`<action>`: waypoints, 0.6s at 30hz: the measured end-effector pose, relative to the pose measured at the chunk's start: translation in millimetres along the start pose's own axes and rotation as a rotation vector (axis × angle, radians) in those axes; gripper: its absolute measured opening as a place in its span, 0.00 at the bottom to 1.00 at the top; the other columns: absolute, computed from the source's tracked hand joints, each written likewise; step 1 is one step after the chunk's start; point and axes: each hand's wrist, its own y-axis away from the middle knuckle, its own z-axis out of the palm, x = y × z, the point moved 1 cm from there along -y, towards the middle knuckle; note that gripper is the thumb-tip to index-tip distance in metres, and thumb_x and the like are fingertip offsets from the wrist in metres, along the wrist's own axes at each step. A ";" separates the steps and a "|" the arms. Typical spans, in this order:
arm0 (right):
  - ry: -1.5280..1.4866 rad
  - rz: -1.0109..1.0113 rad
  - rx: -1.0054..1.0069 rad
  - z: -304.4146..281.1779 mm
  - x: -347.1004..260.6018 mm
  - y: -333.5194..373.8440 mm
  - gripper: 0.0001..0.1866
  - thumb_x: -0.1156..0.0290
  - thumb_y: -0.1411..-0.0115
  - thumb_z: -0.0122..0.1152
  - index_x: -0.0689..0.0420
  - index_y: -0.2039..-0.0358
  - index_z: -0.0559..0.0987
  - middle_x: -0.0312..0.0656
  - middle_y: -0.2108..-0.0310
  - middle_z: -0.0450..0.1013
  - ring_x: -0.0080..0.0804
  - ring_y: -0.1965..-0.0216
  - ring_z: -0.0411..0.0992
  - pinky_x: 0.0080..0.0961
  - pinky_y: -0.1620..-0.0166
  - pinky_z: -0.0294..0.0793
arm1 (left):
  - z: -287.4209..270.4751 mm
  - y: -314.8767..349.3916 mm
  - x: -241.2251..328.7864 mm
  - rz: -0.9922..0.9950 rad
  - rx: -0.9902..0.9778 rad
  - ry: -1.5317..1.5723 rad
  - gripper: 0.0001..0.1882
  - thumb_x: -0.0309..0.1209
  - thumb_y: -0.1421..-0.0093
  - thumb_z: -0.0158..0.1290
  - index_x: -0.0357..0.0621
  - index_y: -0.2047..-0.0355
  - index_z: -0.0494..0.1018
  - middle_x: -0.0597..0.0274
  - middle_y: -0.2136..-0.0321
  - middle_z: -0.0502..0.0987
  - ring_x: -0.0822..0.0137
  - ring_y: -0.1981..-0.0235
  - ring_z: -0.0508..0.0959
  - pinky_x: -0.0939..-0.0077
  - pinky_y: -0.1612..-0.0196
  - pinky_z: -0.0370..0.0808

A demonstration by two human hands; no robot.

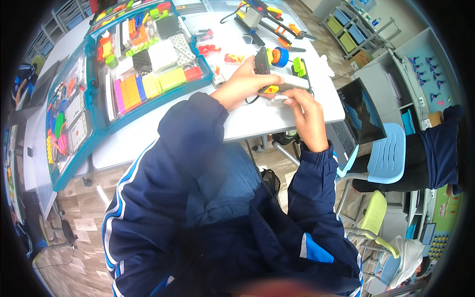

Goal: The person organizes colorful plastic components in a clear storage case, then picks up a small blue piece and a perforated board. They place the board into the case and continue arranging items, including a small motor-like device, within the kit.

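Note:
My left hand (243, 83) is closed around the near left side of a building-block model (262, 62), its thumb reaching across to the right. The model has black beams, a pale block, a blue wheel (281, 57) with an orange and yellow hub, and lime green parts (299, 66) on its right. Fingertips of my right hand (307, 113) are pinched at the model's near edge, on a small whitish piece (278, 100) whose kind I cannot make out. A short black cable loops below the model, near my left fingers.
Left of my hands lies an opened teal case (101, 123) with sorted coloured blocks. Small bags of red parts (209, 49) lie beyond my left hand. Another built model (269, 24) stands at the back. At right are a laptop (361, 111), a blue chair (387, 153) and another person.

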 end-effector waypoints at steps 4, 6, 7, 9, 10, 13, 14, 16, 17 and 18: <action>-0.171 0.105 0.162 -6.9 15.3 1.9 0.06 0.74 0.34 0.56 0.65 0.61 0.77 0.41 0.66 0.78 0.27 0.62 0.74 0.24 0.58 0.72 | 3.7 -0.3 -1.9 0.057 0.015 -0.058 0.38 0.40 0.44 0.66 0.32 0.41 0.61 0.55 0.54 0.76 0.69 0.56 0.79 0.76 0.55 0.78; -0.288 0.117 0.316 -11.5 24.3 3.5 0.11 0.69 0.29 0.52 0.65 0.56 0.74 0.41 0.66 0.78 0.25 0.65 0.76 0.21 0.60 0.74 | 3.0 -2.4 -5.9 0.058 0.060 -0.121 0.36 0.42 0.43 0.66 0.32 0.43 0.65 0.56 0.54 0.77 0.71 0.57 0.79 0.79 0.55 0.76; -0.396 0.143 0.353 -14.0 28.3 5.5 0.12 0.68 0.29 0.51 0.65 0.56 0.74 0.42 0.66 0.78 0.26 0.66 0.76 0.22 0.60 0.75 | 2.3 -4.0 -7.9 0.070 0.075 -0.148 0.35 0.43 0.43 0.65 0.33 0.44 0.67 0.57 0.55 0.77 0.72 0.57 0.78 0.80 0.54 0.75; -0.600 0.211 0.432 -19.8 35.1 9.7 0.12 0.66 0.28 0.49 0.64 0.55 0.73 0.44 0.67 0.78 0.29 0.69 0.78 0.23 0.62 0.77 | -1.3 -7.9 -10.8 0.080 0.114 -0.326 0.33 0.46 0.42 0.64 0.33 0.46 0.69 0.58 0.57 0.78 0.74 0.58 0.77 0.81 0.55 0.74; -0.593 0.217 0.458 -21.3 37.2 11.8 0.13 0.64 0.27 0.47 0.62 0.55 0.70 0.48 0.68 0.78 0.32 0.73 0.78 0.25 0.66 0.79 | -3.6 -10.0 -11.4 0.094 0.130 -0.412 0.32 0.47 0.42 0.64 0.33 0.47 0.71 0.58 0.57 0.78 0.75 0.58 0.77 0.82 0.55 0.74; -0.690 0.334 0.490 -22.3 41.0 20.4 0.13 0.62 0.27 0.46 0.60 0.55 0.67 0.49 0.69 0.77 0.32 0.75 0.78 0.26 0.69 0.79 | -7.2 -12.6 -13.9 0.101 0.141 -0.456 0.33 0.50 0.41 0.62 0.33 0.48 0.72 0.60 0.59 0.78 0.76 0.59 0.76 0.81 0.57 0.73; -0.697 0.346 0.483 -20.8 41.4 22.1 0.13 0.61 0.27 0.46 0.58 0.55 0.65 0.49 0.71 0.77 0.32 0.77 0.77 0.25 0.73 0.78 | -7.3 -12.3 -14.1 0.111 0.130 -0.448 0.35 0.51 0.42 0.62 0.32 0.48 0.71 0.59 0.59 0.78 0.75 0.60 0.76 0.80 0.56 0.73; -0.678 0.357 0.473 -16.1 40.2 26.3 0.12 0.60 0.26 0.45 0.57 0.54 0.66 0.46 0.73 0.76 0.29 0.78 0.75 0.24 0.75 0.77 | -7.5 -10.2 -12.4 0.141 0.135 -0.553 0.35 0.51 0.44 0.63 0.32 0.48 0.71 0.59 0.60 0.78 0.73 0.60 0.77 0.79 0.57 0.73; -0.705 0.379 0.463 -13.7 39.6 27.0 0.12 0.60 0.26 0.44 0.56 0.54 0.66 0.45 0.73 0.75 0.28 0.79 0.75 0.24 0.75 0.76 | -7.2 -8.9 -10.4 0.152 0.148 -0.616 0.36 0.50 0.44 0.64 0.31 0.48 0.71 0.58 0.60 0.78 0.73 0.61 0.77 0.79 0.57 0.73; -0.716 0.383 0.463 -10.9 37.9 28.0 0.11 0.61 0.26 0.43 0.56 0.55 0.67 0.43 0.74 0.75 0.27 0.79 0.74 0.23 0.75 0.76 | -6.2 -7.0 -7.6 0.212 0.176 -0.707 0.37 0.51 0.46 0.64 0.29 0.50 0.73 0.54 0.62 0.79 0.70 0.63 0.78 0.76 0.59 0.75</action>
